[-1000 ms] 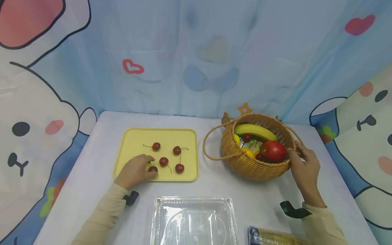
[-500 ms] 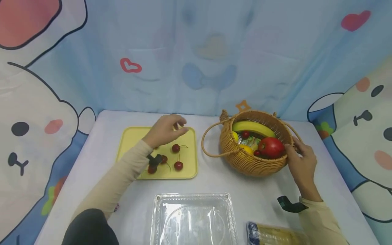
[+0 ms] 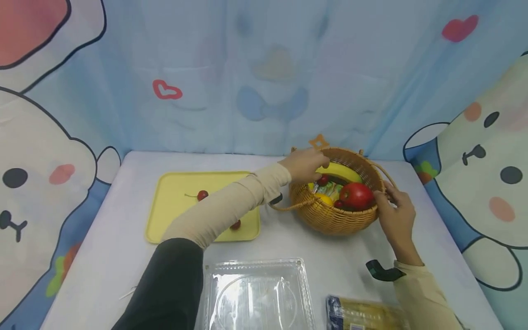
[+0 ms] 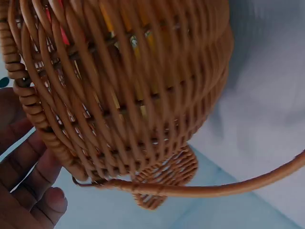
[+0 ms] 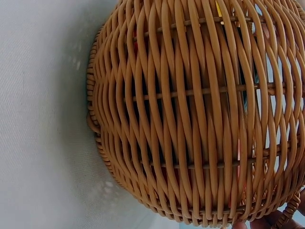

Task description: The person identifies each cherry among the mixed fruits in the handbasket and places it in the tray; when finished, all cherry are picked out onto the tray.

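A brown wicker basket point(image 3: 330, 224) with looped handles stands at the back right. It holds a banana point(image 3: 344, 173), a red apple-like fruit point(image 3: 357, 196), yellow fruit point(image 3: 323, 199) and small red cherries point(image 3: 323, 180). My left hand point(image 3: 305, 165) reaches over the basket's left rim, fingers loosely bent near the banana and a cherry; nothing shows between them. In the left wrist view those fingers point(image 4: 40, 176) lie beside the rim. My right hand point(image 3: 398, 215) grips the basket's right rim by the handle; its fingertips point(image 5: 259, 223) barely show in the right wrist view.
On a yellow tray point(image 3: 169, 201) at the left lie cherries point(image 3: 202, 195), some hidden behind my left sleeve. A clear plastic container point(image 3: 255, 295) sits at the front middle. To its right is a packet with a yellowish wrapper point(image 3: 363, 316). A printed curtain point(image 3: 264, 123) hangs behind the table.
My left hand has left the tray, where it was over a cherry, and swung right to the basket. The right hand keeps its grip on the basket. The head view has shifted slightly.
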A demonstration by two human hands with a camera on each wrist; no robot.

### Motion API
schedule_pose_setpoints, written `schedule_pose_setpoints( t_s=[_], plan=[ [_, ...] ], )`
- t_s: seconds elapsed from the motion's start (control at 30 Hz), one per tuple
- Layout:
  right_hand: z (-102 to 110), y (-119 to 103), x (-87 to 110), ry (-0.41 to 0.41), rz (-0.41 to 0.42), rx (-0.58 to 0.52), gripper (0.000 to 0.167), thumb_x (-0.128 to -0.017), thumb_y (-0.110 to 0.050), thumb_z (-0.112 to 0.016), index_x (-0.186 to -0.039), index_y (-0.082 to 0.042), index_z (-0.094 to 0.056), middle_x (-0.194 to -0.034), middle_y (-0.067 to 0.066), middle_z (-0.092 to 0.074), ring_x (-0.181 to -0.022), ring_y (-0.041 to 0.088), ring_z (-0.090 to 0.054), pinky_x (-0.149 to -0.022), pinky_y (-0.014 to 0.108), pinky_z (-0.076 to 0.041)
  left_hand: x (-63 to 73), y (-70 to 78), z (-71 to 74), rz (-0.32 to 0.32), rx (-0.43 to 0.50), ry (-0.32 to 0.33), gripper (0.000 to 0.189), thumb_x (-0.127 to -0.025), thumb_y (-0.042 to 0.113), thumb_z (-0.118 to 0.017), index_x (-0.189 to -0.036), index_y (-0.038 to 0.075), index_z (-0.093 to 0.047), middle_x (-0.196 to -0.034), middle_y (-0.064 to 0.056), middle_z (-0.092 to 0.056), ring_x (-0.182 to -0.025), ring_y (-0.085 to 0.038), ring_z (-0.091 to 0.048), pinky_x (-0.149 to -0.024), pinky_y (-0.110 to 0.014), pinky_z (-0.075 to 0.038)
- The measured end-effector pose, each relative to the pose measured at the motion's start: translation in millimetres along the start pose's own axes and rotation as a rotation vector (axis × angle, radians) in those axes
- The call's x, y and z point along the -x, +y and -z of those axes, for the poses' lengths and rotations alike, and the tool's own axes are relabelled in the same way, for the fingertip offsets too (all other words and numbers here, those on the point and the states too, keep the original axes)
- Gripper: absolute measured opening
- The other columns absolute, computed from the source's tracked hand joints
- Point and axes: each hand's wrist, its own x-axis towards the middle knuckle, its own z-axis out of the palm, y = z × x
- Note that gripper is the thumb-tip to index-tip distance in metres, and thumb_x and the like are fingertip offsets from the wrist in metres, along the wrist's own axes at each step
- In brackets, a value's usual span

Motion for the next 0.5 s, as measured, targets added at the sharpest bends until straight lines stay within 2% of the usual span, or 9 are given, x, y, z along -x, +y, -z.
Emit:
schedule_pose_setpoints(
  t_s=[0.13,0.23,0.3,0.37,0.43,0.5],
  plan=[
    [0.1,-2.7,-1.0,-0.009,-0.007,-0.003,0.046,-0.097,-0.032,-0.056,-0.140,-0.015,-0.058,-0.112,0.008,-0.056,-0.097,-0.004,-0.041,-0.081,0.027,-0.036,-20.8,9.7,0.1,-0.007,-0.080,-0.090,0.035,-0.100,0.014,-0.058,-0.135,0.013,-0.061,-0.134,-0.001,-0.063,-0.117,-0.014,-0.061,-0.094,-0.024,-0.049],
    [-0.5,-3.3,-0.2,-0.009,-0.007,-0.013,0.046,-0.097,-0.031,-0.057,-0.140,-0.015,-0.059,-0.111,0.006,-0.056,-0.096,-0.005,-0.041,-0.080,0.026,-0.035,-31.8,14.4,-4.2,0.009,-0.156,-0.158,0.028,-0.101,0.011,-0.054,-0.127,0.016,-0.064,-0.111,0.003,-0.065,-0.092,-0.008,-0.056,-0.076,-0.020,-0.043],
    [-1.1,-3.7,1.1,-0.003,0.003,-0.021,0.045,-0.097,-0.030,-0.057,-0.139,-0.015,-0.060,-0.109,0.006,-0.056,-0.094,-0.006,-0.041,-0.079,0.025,-0.035,-37.5,17.6,-8.4,0.032,-0.216,-0.199,0.023,-0.102,0.012,-0.052,-0.119,0.018,-0.065,-0.092,0.006,-0.057,-0.079,-0.008,-0.045,-0.070,-0.023,-0.035],
    [-1.8,-3.7,2.0,0.004,0.020,-0.024,0.045,-0.096,-0.029,-0.058,-0.138,-0.014,-0.060,-0.109,0.008,-0.057,-0.093,-0.008,-0.041,-0.079,0.024,-0.035,-42.3,21.7,-11.9,0.056,-0.270,-0.239,0.017,-0.103,0.014,-0.050,-0.110,0.020,-0.063,-0.083,0.007,-0.046,-0.075,-0.009,-0.036,-0.069,-0.025,-0.031],
    [-2.1,-5.0,2.4,0.013,0.034,-0.025,0.044,-0.097,-0.028,-0.057,-0.138,-0.012,-0.060,-0.110,0.010,-0.057,-0.092,-0.009,-0.040,-0.080,0.025,-0.034,-46.5,26.5,-14.6,0.070,-0.315,-0.286,0.012,-0.104,0.017,-0.049,-0.106,0.022,-0.060,-0.082,0.008,-0.044,-0.075,-0.008,-0.036,-0.069,-0.025,-0.032],
    [-2.1,-5.8,1.8,0.019,0.044,-0.023,0.044,-0.097,-0.028,-0.057,-0.138,-0.011,-0.060,-0.111,0.011,-0.057,-0.092,-0.009,-0.040,-0.081,0.026,-0.033,-48.8,30.2,-15.7,0.071,-0.343,-0.335,0.011,-0.104,0.019,-0.049,-0.108,0.023,-0.059,-0.089,0.010,-0.050,-0.079,-0.008,-0.038,-0.071,-0.025,-0.033]
  ],
)
